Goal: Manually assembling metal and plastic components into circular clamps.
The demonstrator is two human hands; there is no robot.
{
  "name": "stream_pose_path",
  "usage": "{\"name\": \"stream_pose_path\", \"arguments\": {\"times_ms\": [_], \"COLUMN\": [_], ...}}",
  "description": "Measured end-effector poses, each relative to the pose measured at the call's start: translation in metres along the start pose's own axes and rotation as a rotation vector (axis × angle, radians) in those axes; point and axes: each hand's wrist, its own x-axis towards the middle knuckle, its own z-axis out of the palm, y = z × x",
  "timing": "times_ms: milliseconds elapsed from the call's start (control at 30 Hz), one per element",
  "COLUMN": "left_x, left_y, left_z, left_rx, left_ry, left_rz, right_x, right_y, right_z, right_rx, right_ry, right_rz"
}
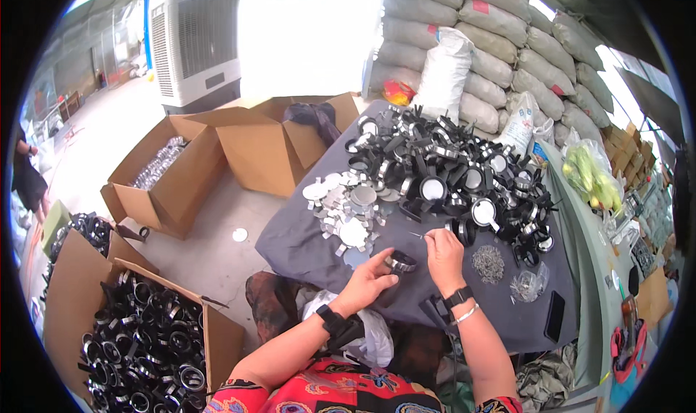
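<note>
My left hand (368, 281) grips a black ring-shaped part (401, 261) with a shiny metal band, just above the grey cloth-covered table (304, 239). Close by on the right, the fingertips of my right hand (444, 255) are pinched on a thin metal pin (416, 234) that points toward the left. Beyond both hands lies a heap of black and silver ring parts with handles (435, 148). Flat white and grey discs with tabs (353, 232) are piled left of it. Right of my right hand sits a small mound of metal pins (488, 264).
A clear plastic bag of small parts (528, 285) and a black phone (555, 317) lie at the table's right. Cardboard boxes (250, 148) stand left of the table. Another box (225, 344), at lower left, holds many black rings. Stacked sacks (489, 39) rise behind.
</note>
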Motion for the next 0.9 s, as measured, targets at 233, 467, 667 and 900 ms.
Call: {"name": "stream_pose_path", "arguments": {"times_ms": [233,467,667,900], "left_x": [0.01,0.009,0.008,0.01], "left_y": [-0.014,-0.003,-0.003,-0.015], "left_z": [0.021,0.024,0.022,0.021], "left_rx": [-0.002,0.044,0.067,0.092], "left_ry": [0.017,0.008,0.003,0.005], "left_rz": [-0.053,-0.032,0.013,0.038], "right_x": [-0.037,-0.037,-0.044,-0.048], "right_y": [-0.005,-0.017,-0.027,-0.028], "right_z": [-0.012,-0.02,-0.006,-0.005], "right_rx": [-0.039,0.161,0.181,0.106], "right_ry": [-0.063,0.008,-0.008,-0.027], "right_rz": [0.12,0.125,0.02,-0.061]}}
